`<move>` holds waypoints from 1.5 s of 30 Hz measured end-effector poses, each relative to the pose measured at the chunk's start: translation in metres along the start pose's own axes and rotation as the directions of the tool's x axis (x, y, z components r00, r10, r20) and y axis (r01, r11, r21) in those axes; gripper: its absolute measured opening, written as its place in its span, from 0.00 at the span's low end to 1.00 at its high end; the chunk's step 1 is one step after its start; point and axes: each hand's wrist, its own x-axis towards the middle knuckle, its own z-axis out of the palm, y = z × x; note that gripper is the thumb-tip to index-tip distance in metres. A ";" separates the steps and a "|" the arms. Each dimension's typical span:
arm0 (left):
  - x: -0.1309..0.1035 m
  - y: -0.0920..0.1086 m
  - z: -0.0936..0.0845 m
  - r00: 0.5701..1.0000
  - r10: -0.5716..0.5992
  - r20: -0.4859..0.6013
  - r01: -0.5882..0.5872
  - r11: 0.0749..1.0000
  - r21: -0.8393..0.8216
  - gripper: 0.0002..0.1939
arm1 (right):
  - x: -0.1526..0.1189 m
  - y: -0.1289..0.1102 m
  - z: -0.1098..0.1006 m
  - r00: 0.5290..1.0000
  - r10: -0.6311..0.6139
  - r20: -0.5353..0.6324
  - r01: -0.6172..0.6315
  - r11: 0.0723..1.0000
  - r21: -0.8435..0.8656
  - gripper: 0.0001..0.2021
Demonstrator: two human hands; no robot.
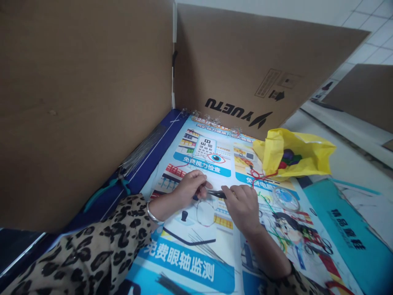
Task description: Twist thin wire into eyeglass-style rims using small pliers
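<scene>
My left hand (pixel 190 189) and my right hand (pixel 243 205) meet over a printed poster (pixel 196 262) on the table. Between them is a small dark tool (pixel 216 193). My left hand is closed around one end, and my right hand's fingertips pinch the other end. A thin wire loop (pixel 206 214) hangs just below the tool, between the hands; I cannot tell which fingers hold it. Both arms wear leopard-print sleeves, and a silver bangle (pixel 152 214) circles my left wrist.
A yellow plastic bag (pixel 307 157) with coloured pieces lies at the right. Beside it are red wire (pixel 256 176), a clear round spool (pixel 285 197) and green wire (pixel 272 209). Teal-handled pliers (pixel 104 190) and a bundle of metal wires (pixel 144 149) lie left. Cardboard walls (pixel 239 61) stand behind and left.
</scene>
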 end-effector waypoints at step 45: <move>-0.009 0.009 0.000 0.921 0.305 0.243 -0.385 0.807 0.447 0.11 | 0.005 0.009 -0.008 0.805 0.088 0.586 -0.398 0.813 0.425 0.11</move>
